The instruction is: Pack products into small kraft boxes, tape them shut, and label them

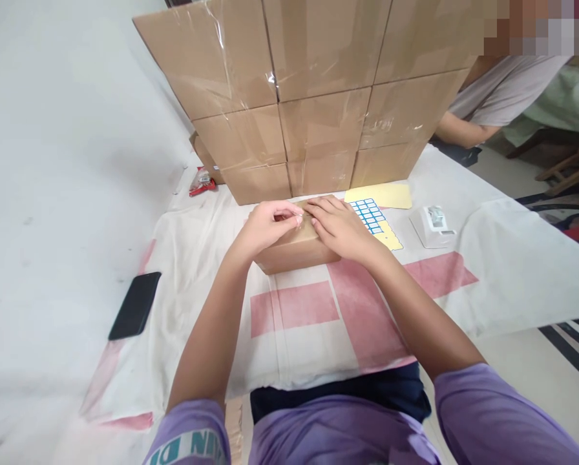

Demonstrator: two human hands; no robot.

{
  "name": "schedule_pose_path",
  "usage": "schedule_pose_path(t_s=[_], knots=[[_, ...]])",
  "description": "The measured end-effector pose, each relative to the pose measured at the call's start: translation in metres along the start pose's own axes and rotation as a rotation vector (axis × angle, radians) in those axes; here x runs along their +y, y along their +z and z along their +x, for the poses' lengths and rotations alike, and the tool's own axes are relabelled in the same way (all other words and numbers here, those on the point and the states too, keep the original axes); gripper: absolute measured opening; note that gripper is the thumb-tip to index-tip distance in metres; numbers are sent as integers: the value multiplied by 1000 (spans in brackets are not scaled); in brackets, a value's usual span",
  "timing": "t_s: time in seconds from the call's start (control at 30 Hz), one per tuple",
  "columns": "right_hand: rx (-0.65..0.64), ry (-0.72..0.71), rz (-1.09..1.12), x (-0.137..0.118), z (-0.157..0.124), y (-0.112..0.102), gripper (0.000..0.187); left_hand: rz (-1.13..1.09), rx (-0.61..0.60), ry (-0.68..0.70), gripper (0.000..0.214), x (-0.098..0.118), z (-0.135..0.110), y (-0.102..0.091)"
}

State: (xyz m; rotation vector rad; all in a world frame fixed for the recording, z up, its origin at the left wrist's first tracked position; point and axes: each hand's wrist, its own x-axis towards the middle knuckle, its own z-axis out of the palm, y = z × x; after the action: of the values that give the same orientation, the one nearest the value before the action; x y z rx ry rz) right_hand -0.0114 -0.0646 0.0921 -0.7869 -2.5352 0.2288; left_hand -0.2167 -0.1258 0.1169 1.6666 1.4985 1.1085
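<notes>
A small brown cardboard box (294,253) lies on a white cloth with pink rectangles (294,310). Both my hands rest on its top. My left hand (270,223) has its fingers curled in a pinch near the middle of the lid, perhaps on a small sticker or bit of tape that I cannot make out. My right hand (335,226) lies flat with fingers stretched, pressing the lid right beside the left fingertips. A yellow sheet of blue labels (374,219) lies just right of the box.
A wall of stacked, taped cardboard boxes (313,90) stands right behind. A black phone (135,305) lies at left, a red packet (202,182) at the back left, a white tape dispenser (435,223) at right. Another person's arm (464,132) shows behind the stack.
</notes>
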Motion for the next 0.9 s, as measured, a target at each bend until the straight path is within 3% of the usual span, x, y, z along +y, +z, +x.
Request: schedule_pose_path(t_s=[0.17, 0.4, 0.67, 0.9], knots=[[6, 7, 6, 0, -1, 0, 47, -85, 17, 7, 18, 2, 1, -2], [19, 22, 9, -2, -1, 0, 47, 15, -3, -29, 17, 2, 1, 0], [26, 15, 27, -3, -1, -1, 46, -65, -27, 11, 18, 5, -1, -3], [33, 13, 22, -2, -1, 1, 46, 77, -13, 33, 18, -2, 2, 3]])
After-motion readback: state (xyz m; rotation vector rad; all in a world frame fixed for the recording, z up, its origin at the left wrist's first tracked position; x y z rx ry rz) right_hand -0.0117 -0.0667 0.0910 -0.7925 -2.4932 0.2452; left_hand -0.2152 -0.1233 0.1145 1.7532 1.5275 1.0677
